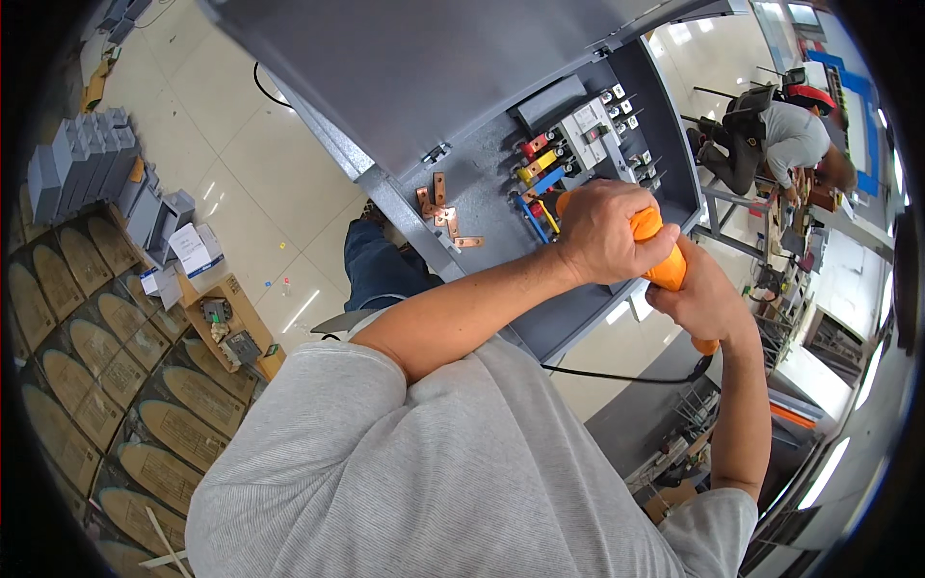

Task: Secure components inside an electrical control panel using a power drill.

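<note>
Both my hands are wrapped round an orange corded power drill (667, 258). My left hand (607, 231) closes over its front body, and my right hand (711, 297) grips the rear and handle. The drill points into an open grey metal cabinet (409, 207), toward a circuit breaker (585, 135) with red, yellow and blue parts at its terminals. Its tip is hidden behind my left hand. Several copper bars (440, 214) lie loose on the cabinet floor, left of the breaker. A black power cord (626, 379) runs from the drill's handle.
The cabinet's grey door (385, 67) stands raised at the far side. On the left are stacked grey boxes (82, 159), a cardboard box with parts (231, 323) and several packed cartons (87, 328). Another person (795, 135) sits working at the far right.
</note>
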Motion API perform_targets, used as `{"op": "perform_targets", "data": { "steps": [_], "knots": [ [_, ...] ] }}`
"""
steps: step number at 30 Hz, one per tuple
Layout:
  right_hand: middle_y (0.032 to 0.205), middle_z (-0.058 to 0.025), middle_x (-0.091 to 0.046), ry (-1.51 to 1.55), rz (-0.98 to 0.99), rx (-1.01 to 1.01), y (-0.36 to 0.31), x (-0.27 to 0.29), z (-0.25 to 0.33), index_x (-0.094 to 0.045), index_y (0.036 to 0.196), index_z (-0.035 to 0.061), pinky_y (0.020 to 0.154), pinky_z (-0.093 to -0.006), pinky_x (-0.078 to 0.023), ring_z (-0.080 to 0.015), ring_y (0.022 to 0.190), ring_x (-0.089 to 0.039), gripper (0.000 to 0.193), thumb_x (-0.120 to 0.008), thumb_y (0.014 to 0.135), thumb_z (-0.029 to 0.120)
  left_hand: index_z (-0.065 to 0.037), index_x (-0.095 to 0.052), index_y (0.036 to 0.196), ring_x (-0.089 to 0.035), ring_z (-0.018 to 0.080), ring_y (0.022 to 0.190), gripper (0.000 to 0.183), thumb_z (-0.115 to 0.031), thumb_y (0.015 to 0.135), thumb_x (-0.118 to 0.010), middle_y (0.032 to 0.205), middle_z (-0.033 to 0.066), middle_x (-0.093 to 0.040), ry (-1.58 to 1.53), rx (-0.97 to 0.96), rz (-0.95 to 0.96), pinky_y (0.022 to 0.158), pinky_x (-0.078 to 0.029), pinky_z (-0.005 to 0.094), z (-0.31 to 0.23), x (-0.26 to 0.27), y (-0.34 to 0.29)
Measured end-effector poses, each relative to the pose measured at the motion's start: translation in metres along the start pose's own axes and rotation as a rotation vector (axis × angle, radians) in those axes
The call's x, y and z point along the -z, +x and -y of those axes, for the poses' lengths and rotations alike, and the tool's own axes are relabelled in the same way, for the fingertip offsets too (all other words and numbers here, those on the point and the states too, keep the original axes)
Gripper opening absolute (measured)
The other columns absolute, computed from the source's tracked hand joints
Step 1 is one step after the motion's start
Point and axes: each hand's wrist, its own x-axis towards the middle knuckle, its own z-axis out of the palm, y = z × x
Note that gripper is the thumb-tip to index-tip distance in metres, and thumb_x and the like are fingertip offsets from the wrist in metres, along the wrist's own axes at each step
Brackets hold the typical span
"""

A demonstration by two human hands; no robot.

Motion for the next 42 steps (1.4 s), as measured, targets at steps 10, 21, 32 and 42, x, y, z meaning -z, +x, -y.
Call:
{"op": "perform_targets", "data": {
  "steps": [10, 21, 32, 42],
  "knots": [
    [0.090, -0.0112, -0.068, 0.022, -0.034, 0.057, 0.002, -0.004, -0.008, -0.058, 0.124, -0.0005, 0.076, -0.0362, -0.055, -0.0222, 0.078, -0.066, 0.052, -0.077, 0.077, 0.009, -0.005, -0.068, 0.076, -0.068, 0.0322, 0.065, 0.028, -0.030, 0.083, -0.077, 0.071, 0.0113, -0.067, 0.005, -0.001, 0.007, 0.061, -0.053, 0.0398, 0.001, 0.000, 0.000],
    [0.105, -0.0224, -0.071, -0.018, 0.006, 0.004, 0.001, -0.001, -0.004, -0.055, 0.133, 0.0014, 0.091, -0.0419, -0.054, -0.0389, 0.099, -0.070, 0.057, -0.072, 0.079, 0.008, -0.005, -0.069, 0.078, -0.069, 0.0320, 0.066, 0.028, -0.031, 0.083, -0.077, 0.073, 0.0111, -0.068, 0.008, 0.000, -0.006, 0.061, -0.053, 0.0392, 0.000, -0.001, -0.002],
    [0.105, -0.0224, -0.071, -0.013, 0.001, 0.030, 0.001, 0.000, -0.001, -0.055, 0.132, 0.0015, 0.091, -0.0416, -0.054, -0.0397, 0.099, -0.069, 0.057, -0.070, 0.078, 0.006, -0.006, -0.068, 0.077, -0.068, 0.0315, 0.065, 0.027, -0.031, 0.083, -0.077, 0.072, 0.0106, -0.068, -0.001, 0.002, -0.016, 0.062, -0.054, 0.0397, 0.000, 0.000, 0.000],
    [0.107, -0.0223, -0.071, -0.011, 0.018, 0.020, -0.001, -0.003, -0.006, -0.055, 0.134, 0.0017, 0.092, -0.0416, -0.054, -0.0395, 0.100, -0.069, 0.057, -0.071, 0.079, 0.007, -0.006, -0.068, 0.077, -0.069, 0.0316, 0.066, 0.027, -0.030, 0.083, -0.077, 0.072, 0.0109, -0.068, -0.001, 0.006, -0.015, 0.062, -0.054, 0.0394, -0.002, -0.002, -0.004]
  ]
}}
